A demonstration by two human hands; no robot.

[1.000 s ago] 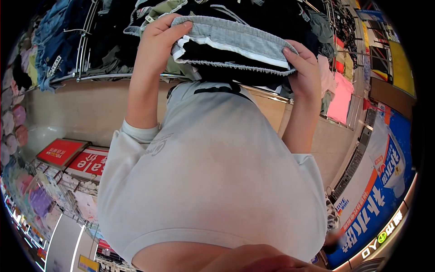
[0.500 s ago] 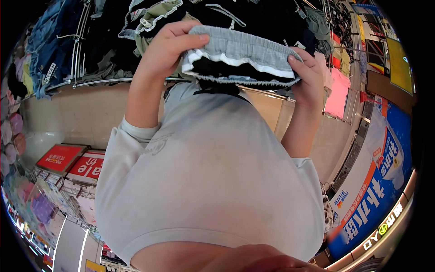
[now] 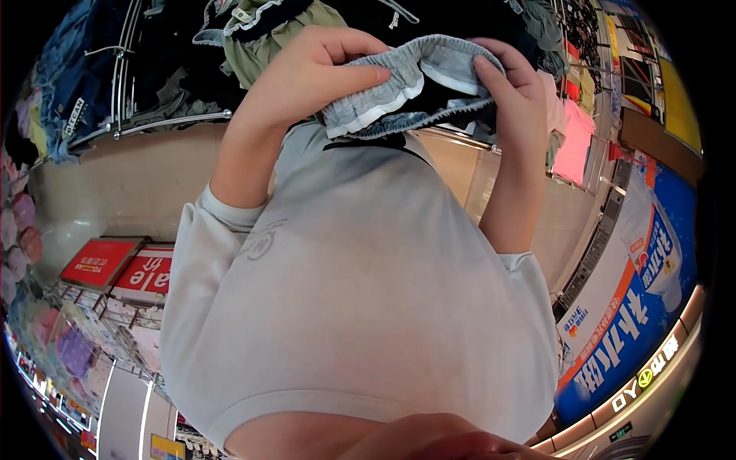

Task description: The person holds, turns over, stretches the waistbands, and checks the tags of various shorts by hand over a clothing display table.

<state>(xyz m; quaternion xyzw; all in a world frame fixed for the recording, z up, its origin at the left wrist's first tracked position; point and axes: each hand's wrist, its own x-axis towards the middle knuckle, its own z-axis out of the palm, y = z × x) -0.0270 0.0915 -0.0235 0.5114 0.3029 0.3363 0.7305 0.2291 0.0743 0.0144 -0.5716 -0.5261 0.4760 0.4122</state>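
Left hand and right hand pinch grey waistband by clothes rack; pale floor below, red sign left, blue banner right.

Red sign showing "ale" and "价"; blue banner displaying "补水啦"; lit sign reading "入口"; blue denim carrying lettering ending "CAN".

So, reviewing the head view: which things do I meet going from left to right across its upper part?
Blue denim clothes, the left hand, the grey elastic waistband, the right hand, a pink garment, a yellow panel.
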